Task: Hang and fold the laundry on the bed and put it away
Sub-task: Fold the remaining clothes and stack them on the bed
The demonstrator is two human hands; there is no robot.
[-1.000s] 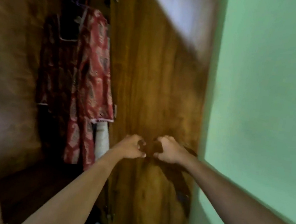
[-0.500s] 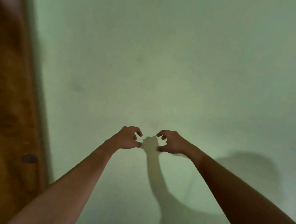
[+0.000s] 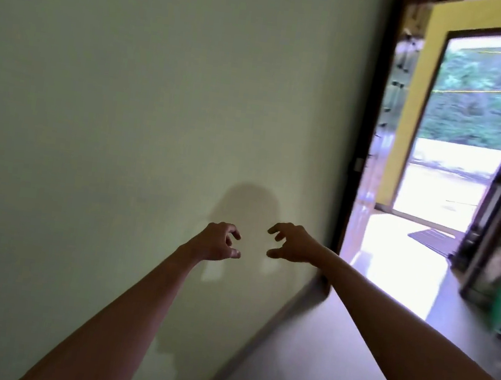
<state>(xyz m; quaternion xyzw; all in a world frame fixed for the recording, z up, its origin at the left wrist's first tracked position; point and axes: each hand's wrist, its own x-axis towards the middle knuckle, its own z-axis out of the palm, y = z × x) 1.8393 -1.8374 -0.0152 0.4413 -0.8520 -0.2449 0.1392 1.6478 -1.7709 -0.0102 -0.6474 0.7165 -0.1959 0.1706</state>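
Rightward the view has swung since a second ago, off the wardrobe and onto a pale green wall [image 3: 126, 109], with an open doorway [image 3: 441, 183] at far right. Both arms reach ahead: the left hand [image 3: 218, 243] and right hand [image 3: 294, 245] hang side by side with a small gap between them, their fingers [image 3: 276, 227] loosely hooked, holding nothing. Neither laundry nor bed shows, so their direction from the hands, and which hand is nearer, cannot be told.

The near left wall [image 3: 126, 109] is plain pale green. The door frame [image 3: 366, 125] is dark brown. Beyond it the far wall [image 3: 412, 115] is yellow, the mat [image 3: 433, 239] dark and ribbed, the trees [image 3: 493, 103] green. The near floor [image 3: 332, 360] is pale grey.
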